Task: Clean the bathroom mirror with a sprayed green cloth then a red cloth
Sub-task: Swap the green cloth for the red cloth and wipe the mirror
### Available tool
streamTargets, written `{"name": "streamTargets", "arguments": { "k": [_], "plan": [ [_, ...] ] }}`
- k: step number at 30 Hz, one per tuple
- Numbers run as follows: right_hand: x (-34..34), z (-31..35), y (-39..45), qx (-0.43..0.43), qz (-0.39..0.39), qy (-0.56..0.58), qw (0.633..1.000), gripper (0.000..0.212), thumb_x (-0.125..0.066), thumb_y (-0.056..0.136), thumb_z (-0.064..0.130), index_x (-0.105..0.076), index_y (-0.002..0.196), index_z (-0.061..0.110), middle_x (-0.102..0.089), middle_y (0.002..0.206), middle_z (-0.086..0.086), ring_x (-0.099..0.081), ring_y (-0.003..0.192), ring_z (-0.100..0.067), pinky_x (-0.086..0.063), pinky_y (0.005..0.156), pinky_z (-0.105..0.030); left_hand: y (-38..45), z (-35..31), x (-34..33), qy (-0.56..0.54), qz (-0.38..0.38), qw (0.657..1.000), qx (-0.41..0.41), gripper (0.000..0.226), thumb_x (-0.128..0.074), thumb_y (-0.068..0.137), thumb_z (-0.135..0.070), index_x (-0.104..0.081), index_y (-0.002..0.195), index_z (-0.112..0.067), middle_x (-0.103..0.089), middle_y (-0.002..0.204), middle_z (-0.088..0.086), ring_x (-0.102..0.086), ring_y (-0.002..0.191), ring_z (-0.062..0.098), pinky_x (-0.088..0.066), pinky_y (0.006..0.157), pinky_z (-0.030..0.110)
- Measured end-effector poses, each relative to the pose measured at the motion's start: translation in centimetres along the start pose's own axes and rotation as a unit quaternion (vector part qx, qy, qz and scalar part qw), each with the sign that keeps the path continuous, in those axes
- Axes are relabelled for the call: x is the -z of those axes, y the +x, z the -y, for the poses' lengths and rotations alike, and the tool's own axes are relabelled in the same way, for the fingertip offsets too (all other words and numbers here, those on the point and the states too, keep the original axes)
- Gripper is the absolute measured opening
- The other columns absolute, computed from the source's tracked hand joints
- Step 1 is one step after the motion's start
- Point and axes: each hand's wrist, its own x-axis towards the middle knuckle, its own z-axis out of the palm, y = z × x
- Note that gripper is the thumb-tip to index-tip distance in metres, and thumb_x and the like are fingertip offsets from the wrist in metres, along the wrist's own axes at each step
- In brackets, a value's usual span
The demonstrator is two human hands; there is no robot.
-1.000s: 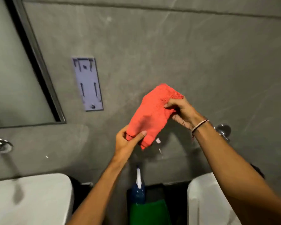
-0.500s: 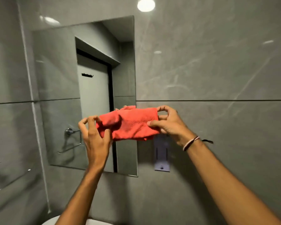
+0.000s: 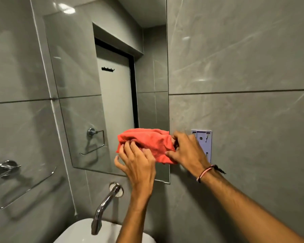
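A bunched red cloth (image 3: 147, 142) is held in front of the lower right corner of the frameless wall mirror (image 3: 98, 85). My left hand (image 3: 139, 163) grips the cloth's left end from below, fingers curled into the fabric. My right hand (image 3: 186, 151) pinches its right end, just past the mirror's right edge. Whether the cloth touches the glass is unclear. The green cloth and spray bottle are out of view.
A chrome tap (image 3: 104, 206) sticks out of the wall below the mirror, over a white basin (image 3: 77, 234). A purple wall bracket (image 3: 203, 144) sits right of the mirror. A glass shelf with chrome mount (image 3: 5, 168) hangs on the left wall.
The view swung up from the basin area to the mirror. Both hands carried the red cloth from an open fold to a bunched bundle by the mirror's lower right corner.
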Motion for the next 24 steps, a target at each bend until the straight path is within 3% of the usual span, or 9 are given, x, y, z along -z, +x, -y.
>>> {"name": "streamTargets", "arguments": {
  "k": [2, 4, 7, 10, 13, 17, 20, 24],
  "plan": [
    [1.2, 0.0, 0.4, 0.034, 0.015, -0.042, 0.998, 0.034, -0.084, 0.077, 0.039, -0.055, 0.086, 0.023, -0.069, 0.088, 0.0, -0.066, 0.086, -0.025, -0.048, 0.066, -0.033, -0.5, -1.6, -1.0, -0.105, 0.039, 0.993, 0.018, 0.068, -0.041, 0.101, -0.041, -0.033, 0.153, 0.002, -0.032, 0.162, 0.025, -0.025, 0.153, 0.036, -0.019, 0.124, 0.051],
    [2.8, 0.1, 0.9, 0.074, -0.007, -0.034, 0.997, 0.027, -0.078, 0.079, 0.043, -0.057, 0.086, 0.026, -0.065, 0.086, 0.005, -0.063, 0.084, -0.02, -0.047, 0.067, -0.033, -0.7, -2.9, -2.0, -0.161, 0.067, 0.985, 0.009, 0.079, -0.043, 0.105, -0.041, -0.006, 0.158, 0.004, -0.001, 0.167, 0.029, 0.002, 0.158, 0.038, -0.007, 0.129, 0.049],
    [5.4, 0.2, 2.0, 0.121, -0.132, -0.01, 0.984, 0.023, -0.075, 0.083, 0.041, -0.062, 0.093, 0.025, -0.063, 0.093, 0.004, -0.063, 0.086, -0.018, -0.055, 0.075, -0.037, -0.6, -4.1, -3.6, -0.174, 0.037, 0.984, 0.001, 0.081, -0.04, 0.105, -0.042, 0.003, 0.157, 0.003, 0.008, 0.166, 0.03, 0.011, 0.157, 0.038, -0.006, 0.128, 0.054],
    [7.1, 0.4, 3.9, 0.154, -0.264, -0.064, 0.95, 0.028, -0.072, 0.089, 0.037, -0.067, 0.109, 0.017, -0.064, 0.109, -0.005, -0.064, 0.098, -0.026, -0.056, 0.081, -0.041, -0.4, -4.0, -4.8, -0.171, -0.003, 0.985, -0.007, 0.079, -0.031, 0.104, -0.048, 0.004, 0.158, -0.003, 0.008, 0.167, 0.026, 0.01, 0.157, 0.037, -0.008, 0.127, 0.057],
    [9.2, 1.2, 6.8, 0.167, -0.342, -0.124, 0.916, 0.039, -0.066, 0.093, 0.036, -0.066, 0.124, 0.013, -0.063, 0.127, -0.013, -0.061, 0.113, -0.033, -0.053, 0.092, -0.045, 0.9, -3.8, -5.9, -0.16, -0.042, 0.985, -0.05, 0.071, -0.026, 0.104, -0.044, -0.005, 0.161, -0.007, 0.006, 0.17, 0.018, 0.007, 0.159, 0.032, -0.006, 0.128, 0.056],
    [11.5, 1.9, 10.4, 0.168, -0.388, -0.153, 0.893, 0.047, -0.062, 0.094, 0.035, -0.061, 0.135, 0.012, -0.06, 0.137, -0.017, -0.058, 0.124, -0.037, -0.048, 0.101, -0.047, 2.5, -3.9, -6.4, -0.147, -0.101, 0.979, -0.103, 0.056, -0.025, 0.108, -0.03, -0.03, 0.156, -0.001, -0.023, 0.166, 0.017, -0.02, 0.156, 0.034, -0.021, 0.124, 0.056],
    [12.0, 1.4, 11.7, 0.172, -0.401, -0.172, 0.883, 0.049, -0.06, 0.094, 0.037, -0.059, 0.136, 0.01, -0.058, 0.139, -0.018, -0.057, 0.127, -0.037, -0.048, 0.105, -0.049, 1.9, -3.8, -6.6, -0.157, -0.133, 0.977, -0.047, 0.065, -0.026, 0.108, -0.043, -0.033, 0.152, 0.005, -0.025, 0.162, 0.028, -0.026, 0.152, 0.042, -0.026, 0.121, 0.058],
    [10.7, -0.7, 12.0, 0.203, -0.403, -0.209, 0.868, 0.051, -0.062, 0.094, 0.037, -0.056, 0.137, 0.01, -0.051, 0.151, -0.02, -0.045, 0.142, -0.037, -0.037, 0.119, -0.05, 0.6, -4.4, -6.7, -0.151, -0.111, 0.98, 0.073, 0.102, -0.032, 0.089, -0.075, -0.013, 0.161, -0.006, -0.007, 0.169, 0.022, -0.008, 0.157, 0.037, -0.016, 0.123, 0.065]
  ]
}}
